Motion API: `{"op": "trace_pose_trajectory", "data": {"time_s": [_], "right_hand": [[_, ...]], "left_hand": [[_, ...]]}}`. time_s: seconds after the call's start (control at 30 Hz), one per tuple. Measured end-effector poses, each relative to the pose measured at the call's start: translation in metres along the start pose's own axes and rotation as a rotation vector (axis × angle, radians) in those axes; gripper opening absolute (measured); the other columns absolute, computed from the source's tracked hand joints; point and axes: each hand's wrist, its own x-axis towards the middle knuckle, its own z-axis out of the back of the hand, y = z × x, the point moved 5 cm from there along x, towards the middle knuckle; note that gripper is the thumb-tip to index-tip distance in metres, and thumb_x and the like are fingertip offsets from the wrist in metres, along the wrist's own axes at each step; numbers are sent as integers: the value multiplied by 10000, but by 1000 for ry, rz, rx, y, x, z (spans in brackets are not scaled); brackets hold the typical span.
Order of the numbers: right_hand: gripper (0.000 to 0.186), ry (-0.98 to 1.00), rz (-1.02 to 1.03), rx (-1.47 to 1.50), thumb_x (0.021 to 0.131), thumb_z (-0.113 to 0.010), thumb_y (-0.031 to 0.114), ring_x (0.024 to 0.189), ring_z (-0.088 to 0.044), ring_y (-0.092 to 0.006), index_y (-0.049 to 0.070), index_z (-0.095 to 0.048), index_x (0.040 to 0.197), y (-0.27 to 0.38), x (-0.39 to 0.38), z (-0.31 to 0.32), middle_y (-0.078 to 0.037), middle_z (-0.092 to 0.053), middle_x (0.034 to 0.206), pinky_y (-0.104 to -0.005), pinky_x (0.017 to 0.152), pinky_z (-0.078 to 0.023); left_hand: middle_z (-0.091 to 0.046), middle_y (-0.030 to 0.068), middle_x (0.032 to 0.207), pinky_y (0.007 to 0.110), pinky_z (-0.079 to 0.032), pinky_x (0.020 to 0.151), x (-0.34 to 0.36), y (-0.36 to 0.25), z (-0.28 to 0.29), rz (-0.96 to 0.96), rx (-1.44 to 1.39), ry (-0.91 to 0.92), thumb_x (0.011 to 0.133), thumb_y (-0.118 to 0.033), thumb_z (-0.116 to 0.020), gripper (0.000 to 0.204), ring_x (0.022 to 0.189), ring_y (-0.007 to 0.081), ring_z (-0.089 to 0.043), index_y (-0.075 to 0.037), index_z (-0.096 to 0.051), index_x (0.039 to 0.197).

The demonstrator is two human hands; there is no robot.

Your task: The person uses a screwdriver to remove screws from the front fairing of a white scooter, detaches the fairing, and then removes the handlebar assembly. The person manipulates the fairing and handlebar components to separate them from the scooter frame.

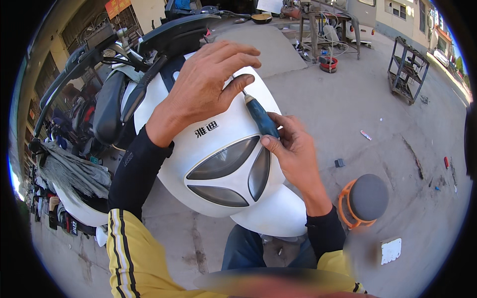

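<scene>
A white scooter's front body panel fills the middle, with dark triangular lamp lenses and dark lettering. My right hand grips a screwdriver with a teal handle, angled up toward the panel's upper edge, above the lenses. My left hand hovers over the screwdriver's metal shaft, fingers curved and apart, thumb near the shaft; it hides the tip and whatever that meets. Whether the left thumb touches the shaft I cannot tell.
Handlebars and mirrors rise at upper left, beside parked scooters. An orange-legged stool stands at right. A wheeled metal rack, a workbench and a red bowl are farther back. Small items lie on the concrete floor.
</scene>
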Motion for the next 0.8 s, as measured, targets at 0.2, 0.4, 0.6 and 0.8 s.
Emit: {"op": "trace_pose_trajectory", "data": {"time_s": [0.2, 0.4, 0.6, 0.8], "right_hand": [[421, 30, -62, -84, 949, -781, 106, 853, -610, -182, -7, -604, 1314, 13, 0, 0, -124, -615, 1137, -334, 740, -530], [456, -42, -113, 21, 994, -761, 112, 796, -580, -123, -5, -523, 1365, 6, 11, -6, -76, -561, 1085, -276, 658, -508], [414, -50, -253, 168, 1009, -733, 151, 839, -561, -108, -10, -578, 1357, -7, 22, -3, -58, -582, 1047, -270, 725, -499], [390, -237, -21, 172, 1023, -728, 188, 896, -557, -108, -27, -632, 1335, -6, 18, -17, -63, -623, 1084, -252, 772, -492]], "left_hand": [[-753, 177, 1225, 446, -563, 959, 33, 71, 70, 455, 614, 15, 1032, -675, -536, 692, 1129, 326, -717, -106, -705, 1388], [-737, 250, 1161, 444, -523, 989, 42, 151, 69, 656, 266, 597, 958, -805, -525, 897, 1101, 390, -711, -17, -723, 1339], [-730, 240, 1039, 455, -507, 940, 34, 163, 73, 570, 245, 379, 916, -843, -554, 932, 1019, 371, -719, 14, -781, 1203], [-715, 203, 874, 433, -477, 916, 24, 190, 67, 667, 162, 395, 913, -834, -574, 892, 892, 325, -717, 10, -821, 1068]]}}
